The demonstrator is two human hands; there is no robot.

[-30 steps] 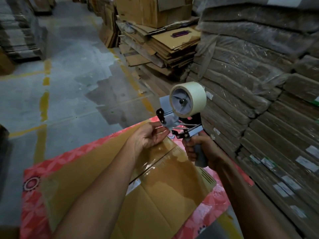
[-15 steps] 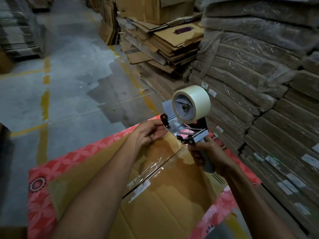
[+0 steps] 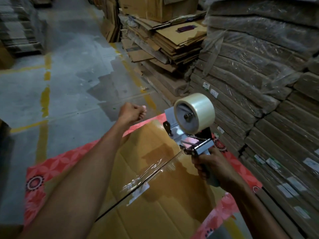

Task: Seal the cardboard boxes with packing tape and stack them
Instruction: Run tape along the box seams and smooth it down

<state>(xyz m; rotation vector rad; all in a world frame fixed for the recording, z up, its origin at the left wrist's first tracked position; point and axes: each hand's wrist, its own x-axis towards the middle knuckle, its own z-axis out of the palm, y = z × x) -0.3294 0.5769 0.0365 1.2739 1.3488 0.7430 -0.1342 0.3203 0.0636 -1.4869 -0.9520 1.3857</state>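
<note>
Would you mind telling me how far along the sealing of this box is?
Done: clear tape lies along the middle of the centre seam of the box. In hand: the right hand grips the tape dispenser above the seam's far part; the left hand is curled past the far edge, whether on tape is unclear. Left: the seam's near stretch looks bare, and the box is not yet stacked.

Matt cardboard box [image 3: 165,204], glossy clear tape [image 3: 151,169] (wrinkled), shiny metal dispenser [image 3: 179,133], rough concrete floor [image 3: 77,75]
</note>
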